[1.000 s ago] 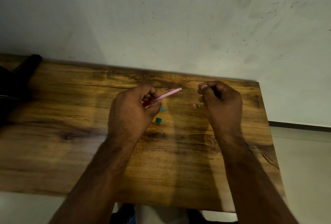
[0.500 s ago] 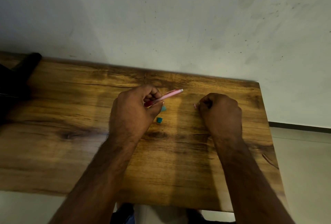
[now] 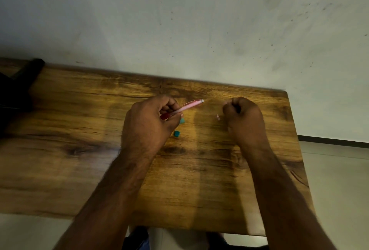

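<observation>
Pinches pen (image 3: 190, 106) in left hand (image 3: 148, 123), long axis aimed right at right hand (image 3: 243, 117) (curled tight, contents hidden). Likely wants 1 small pink piece (image 3: 218, 117) lying just beside it.

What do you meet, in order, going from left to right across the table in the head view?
In order: black object → left hand → pen it grips → small pink piece → right hand. The teal bits lie within the pen's span, so they are left out.
</observation>
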`<state>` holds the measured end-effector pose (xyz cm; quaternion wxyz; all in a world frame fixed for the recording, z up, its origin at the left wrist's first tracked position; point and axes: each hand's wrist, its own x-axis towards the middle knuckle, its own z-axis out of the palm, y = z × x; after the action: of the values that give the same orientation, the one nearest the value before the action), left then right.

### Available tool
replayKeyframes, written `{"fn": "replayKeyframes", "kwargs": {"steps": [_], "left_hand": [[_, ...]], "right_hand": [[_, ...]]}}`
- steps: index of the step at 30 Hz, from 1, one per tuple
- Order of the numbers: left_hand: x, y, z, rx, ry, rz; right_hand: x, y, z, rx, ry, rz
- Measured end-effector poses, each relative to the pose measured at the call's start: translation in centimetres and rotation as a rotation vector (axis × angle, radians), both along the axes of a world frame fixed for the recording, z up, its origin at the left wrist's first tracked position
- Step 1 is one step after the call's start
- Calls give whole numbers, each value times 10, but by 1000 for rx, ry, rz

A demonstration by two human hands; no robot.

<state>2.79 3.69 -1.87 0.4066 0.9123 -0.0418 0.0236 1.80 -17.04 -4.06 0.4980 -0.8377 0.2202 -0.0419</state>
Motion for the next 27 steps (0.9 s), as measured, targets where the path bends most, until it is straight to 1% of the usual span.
{"fn": "replayKeyframes", "kwargs": {"steps": [2,3,5,7,15,27], "left_hand": [[0,-1,0,2,7,2],[0,-1,0,4,8,1],[0,-2,0,0,9,-4],[0,-3,-1,-1,11,-9],[0,-4,-1,-5,4,-12],[1,-3,-3,-12,3,-1]], "right_hand": [[1,5,7,321,-96,-40],[2,10,9,425,-128,-28],[2,19,13,559,-154,10],[1,26,13,632,-163,37],[0,31,13,732,-166,63],[0,32,14,776,-155,73]]}}
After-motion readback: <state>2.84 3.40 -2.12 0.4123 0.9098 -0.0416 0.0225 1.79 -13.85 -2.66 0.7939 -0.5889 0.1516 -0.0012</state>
